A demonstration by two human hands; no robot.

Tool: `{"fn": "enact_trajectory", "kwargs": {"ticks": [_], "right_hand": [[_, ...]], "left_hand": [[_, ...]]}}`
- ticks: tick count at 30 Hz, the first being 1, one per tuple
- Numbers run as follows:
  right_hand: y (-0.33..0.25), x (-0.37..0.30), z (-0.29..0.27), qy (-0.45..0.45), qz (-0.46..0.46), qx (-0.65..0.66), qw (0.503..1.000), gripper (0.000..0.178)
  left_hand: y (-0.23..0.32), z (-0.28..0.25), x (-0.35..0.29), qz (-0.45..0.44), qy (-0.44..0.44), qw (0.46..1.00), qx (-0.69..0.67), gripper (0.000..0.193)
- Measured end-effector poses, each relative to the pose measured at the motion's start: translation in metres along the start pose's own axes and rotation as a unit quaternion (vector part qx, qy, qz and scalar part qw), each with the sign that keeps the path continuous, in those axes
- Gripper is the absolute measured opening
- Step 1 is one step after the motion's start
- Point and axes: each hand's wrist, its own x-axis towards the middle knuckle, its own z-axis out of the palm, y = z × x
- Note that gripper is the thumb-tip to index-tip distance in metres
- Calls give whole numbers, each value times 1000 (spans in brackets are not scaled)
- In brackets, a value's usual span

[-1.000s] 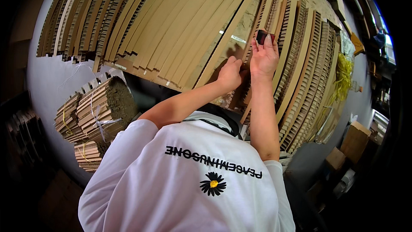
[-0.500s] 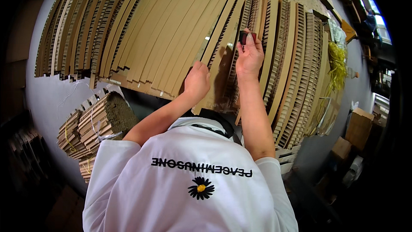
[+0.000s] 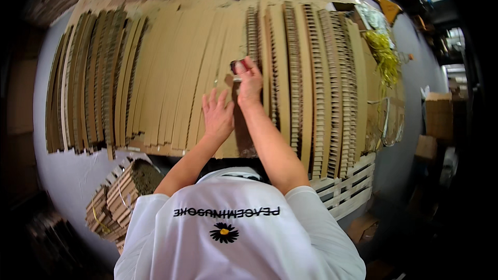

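Forearms (image 3: 272, 141) outstretched, left fingers (image 3: 213, 97) spread palm-down, right fingers (image 3: 252, 67) pinched.

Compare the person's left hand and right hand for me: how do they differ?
The left hand is open, its fingers extended over the flat cardboard strips, while the right hand is closed on a small dark-red object. The right hand also reaches farther forward than the left hand. Both are bare, and they are close together.
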Motion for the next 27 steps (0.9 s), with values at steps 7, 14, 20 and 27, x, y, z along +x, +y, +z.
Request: {"fn": "enact_trajectory", "kwargs": {"ticks": [7, 14, 20, 27], "right_hand": [[0, 4, -16, -61, -36, -178, 981, 26], [8, 20, -53, -49, -34, -165, 984, 26], [-12, 16, -40, -44, 17, -134, 990, 33], [-36, 12, -30, -7, 59, -82, 995, 38]], "left_hand": [[-3, 0, -4, 1, -16, 999, 43, 29], [3, -1, 5, 9, -4, 1000, 26, 28], [-19, 8, 1, -12, 32, 999, 18, 30], [-20, -34, 13, -53, 43, 996, -54, 40]]}}
